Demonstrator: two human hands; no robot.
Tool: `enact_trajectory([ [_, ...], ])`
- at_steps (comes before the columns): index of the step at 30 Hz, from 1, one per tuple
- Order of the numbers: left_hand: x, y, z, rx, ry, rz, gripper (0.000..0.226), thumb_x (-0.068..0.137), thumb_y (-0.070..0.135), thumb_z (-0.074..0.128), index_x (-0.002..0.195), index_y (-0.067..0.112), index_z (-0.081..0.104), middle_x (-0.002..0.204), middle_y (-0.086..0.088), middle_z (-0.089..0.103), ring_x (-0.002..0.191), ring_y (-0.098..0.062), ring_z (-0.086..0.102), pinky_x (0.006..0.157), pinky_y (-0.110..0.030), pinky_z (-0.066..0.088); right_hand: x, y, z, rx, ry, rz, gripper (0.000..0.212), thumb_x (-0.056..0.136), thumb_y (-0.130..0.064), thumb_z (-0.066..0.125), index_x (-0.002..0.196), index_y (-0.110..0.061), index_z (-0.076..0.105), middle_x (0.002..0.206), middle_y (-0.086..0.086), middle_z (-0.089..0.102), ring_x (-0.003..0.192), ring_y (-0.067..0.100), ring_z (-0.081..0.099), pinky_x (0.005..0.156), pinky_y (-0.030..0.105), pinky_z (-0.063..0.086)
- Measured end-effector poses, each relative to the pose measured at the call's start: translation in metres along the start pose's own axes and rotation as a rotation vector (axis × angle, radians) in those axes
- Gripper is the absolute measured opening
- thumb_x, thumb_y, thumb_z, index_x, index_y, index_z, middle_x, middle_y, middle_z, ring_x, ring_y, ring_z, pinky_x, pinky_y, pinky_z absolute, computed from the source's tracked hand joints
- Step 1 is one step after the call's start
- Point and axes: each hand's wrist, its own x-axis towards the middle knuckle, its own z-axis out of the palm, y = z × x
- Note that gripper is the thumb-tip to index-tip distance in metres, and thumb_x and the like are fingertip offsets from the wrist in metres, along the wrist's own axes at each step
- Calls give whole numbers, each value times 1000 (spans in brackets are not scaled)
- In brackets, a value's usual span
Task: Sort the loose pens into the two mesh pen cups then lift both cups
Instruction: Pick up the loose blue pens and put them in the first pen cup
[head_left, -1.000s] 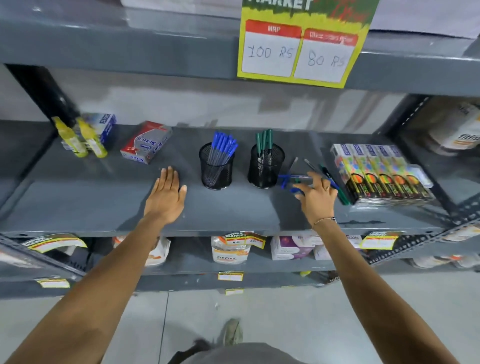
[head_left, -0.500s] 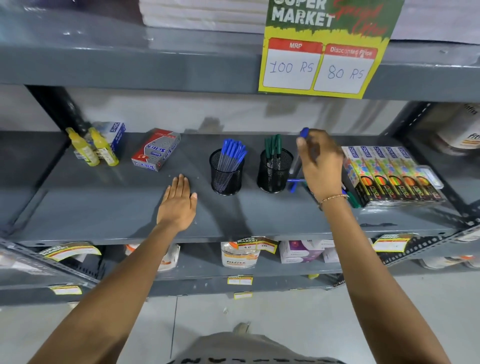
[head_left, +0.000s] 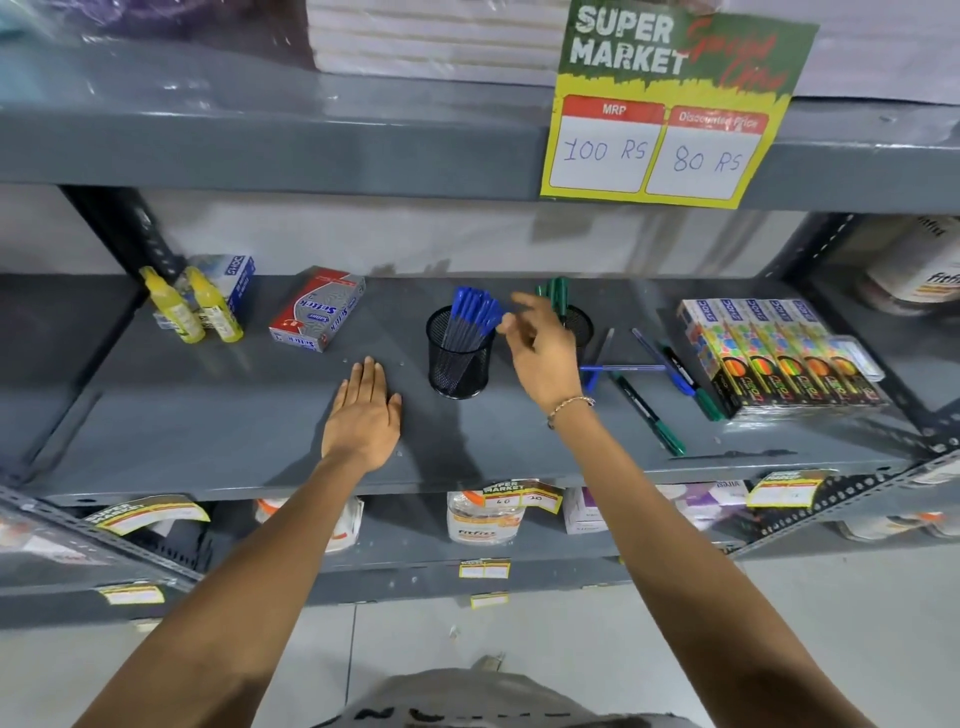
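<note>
Two black mesh cups stand mid-shelf. The left cup (head_left: 459, 358) holds several blue-capped pens (head_left: 475, 312). My right hand (head_left: 543, 356) partly hides the right cup (head_left: 581, 326), which holds green-capped pens (head_left: 555, 295). Its fingers are spread, the tips by the blue caps and nothing visibly gripped. My left hand (head_left: 363, 415) lies flat and open on the shelf, left of the blue cup. Loose pens lie right of the cups: a blue one (head_left: 623, 368) lying crosswise, another blue one (head_left: 655, 354) and green-capped ones (head_left: 649, 418).
The grey metal shelf (head_left: 208, 426) also carries two yellow bottles (head_left: 192, 306), a red-and-blue box (head_left: 317, 309) and colourful packs (head_left: 779, 358) at the right. A price sign (head_left: 660, 124) hangs from the shelf above. Stock fills the lower shelf.
My right hand picked a blue pen up from the loose pile, carried it left past the green cup to the blue cup, and now shows no pen in its fingers. My left hand stayed flat.
</note>
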Motion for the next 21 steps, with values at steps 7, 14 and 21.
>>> enact_trajectory([
  [7, 1, -1, 3, 11, -8, 5, 60, 100, 35, 14, 150, 2, 1, 161, -12, -1, 149, -23, -1, 122, -35, 0, 9, 74, -62, -357, 227, 130, 17, 93, -12, 53, 105, -5, 62, 98, 18, 67, 82, 31, 64, 72, 41, 55],
  [14, 2, -3, 4, 10, 2, 9, 60, 100, 34, 14, 149, 2, 2, 161, -13, 1, 149, -25, 1, 122, -37, 1, 13, 115, -59, -848, -207, 234, 31, 90, -14, 56, 121, -19, 60, 128, 18, 45, 114, 37, 49, 88, 42, 51],
  [21, 2, -3, 5, 9, 6, 10, 60, 100, 34, 14, 150, 2, 3, 161, -13, 2, 149, -24, 1, 122, -37, 1, 16, 120, -56, -824, -165, 158, 19, 91, -12, 54, 105, -15, 67, 122, 15, 50, 102, 38, 57, 85, 41, 52],
])
